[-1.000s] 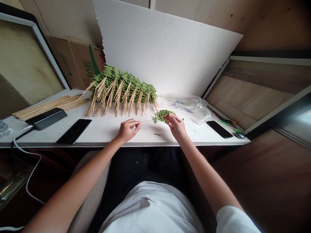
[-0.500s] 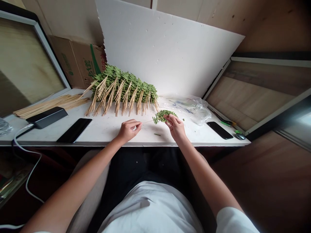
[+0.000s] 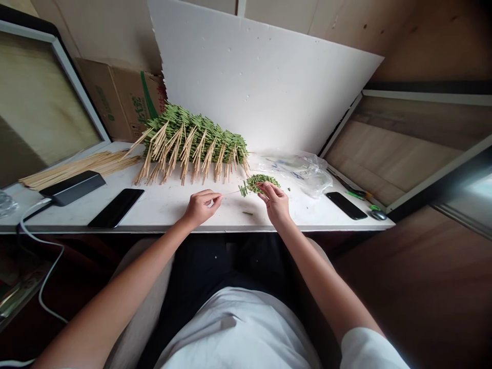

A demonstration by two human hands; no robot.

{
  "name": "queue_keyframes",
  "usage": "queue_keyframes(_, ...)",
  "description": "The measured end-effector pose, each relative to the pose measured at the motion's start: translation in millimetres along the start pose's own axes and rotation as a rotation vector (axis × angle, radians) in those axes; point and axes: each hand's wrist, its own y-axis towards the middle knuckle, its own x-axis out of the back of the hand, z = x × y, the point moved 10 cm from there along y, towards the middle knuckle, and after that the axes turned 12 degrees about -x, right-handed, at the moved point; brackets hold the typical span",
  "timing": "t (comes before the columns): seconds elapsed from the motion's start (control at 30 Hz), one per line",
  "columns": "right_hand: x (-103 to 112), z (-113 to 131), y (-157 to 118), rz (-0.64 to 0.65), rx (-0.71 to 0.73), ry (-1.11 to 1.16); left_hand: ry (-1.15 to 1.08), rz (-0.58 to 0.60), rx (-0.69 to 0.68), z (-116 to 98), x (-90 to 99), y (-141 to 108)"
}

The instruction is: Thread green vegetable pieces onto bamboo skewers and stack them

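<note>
My left hand (image 3: 203, 206) is closed in a pinch on the end of a thin bamboo skewer (image 3: 230, 193), which points right. A few short cut green bean pieces (image 3: 243, 189) sit side by side along the skewer. At its far end my right hand (image 3: 274, 199) pinches with thumb and fingers; what lies between the fingertips is hidden. Just behind those fingers lies a small pile of loose cut green beans (image 3: 265, 179). One loose bean piece (image 3: 247, 212) rests on the white table (image 3: 230, 220) between my hands.
Behind my hands, a large stack of filled green bean skewers (image 3: 200, 136) leans by a white foam board (image 3: 265, 77). Bare skewers (image 3: 80, 166), a black device (image 3: 73, 187) and a phone (image 3: 116, 207) lie left. Right are a plastic bag (image 3: 303, 171), another phone (image 3: 346, 205) and a mouse (image 3: 378, 214).
Both hands keep their pinches and hold nearly the same place over the table. The whole view has shifted slightly; nothing was plainly taken up or let go.
</note>
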Motion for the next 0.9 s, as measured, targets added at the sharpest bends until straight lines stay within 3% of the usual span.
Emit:
queue_keyframes(0.47, 3, 18, 4, 0.024, 0.091, -0.107, 0.038, 0.083, 0.025, 14, -13.9, -10)
queue_keyframes(0.9, -9, 11, -10, 0.014, 0.152, -0.088, 0.016, 0.122, 0.055, 23, -16.9, -15)
